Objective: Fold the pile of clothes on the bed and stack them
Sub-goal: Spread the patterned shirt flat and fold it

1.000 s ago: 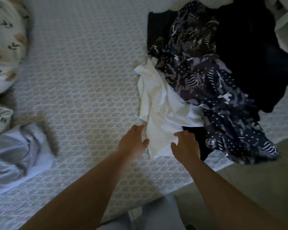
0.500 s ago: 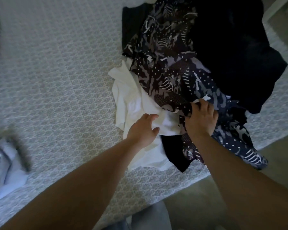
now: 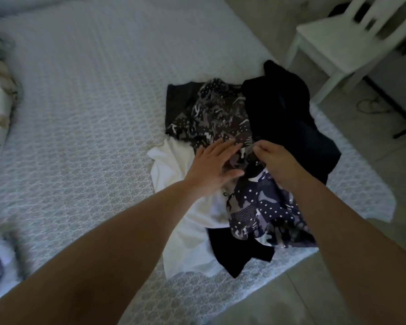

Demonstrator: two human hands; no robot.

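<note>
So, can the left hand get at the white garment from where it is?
Probably yes. The left hand lies open on the patterned garment, right beside the white garment, whose left part lies uncovered on the bed. Only its right edge is tucked under the patterned fabric.

left hand: fingers straight, spread | right hand: fingers curled, pinching | forearms extended
</note>
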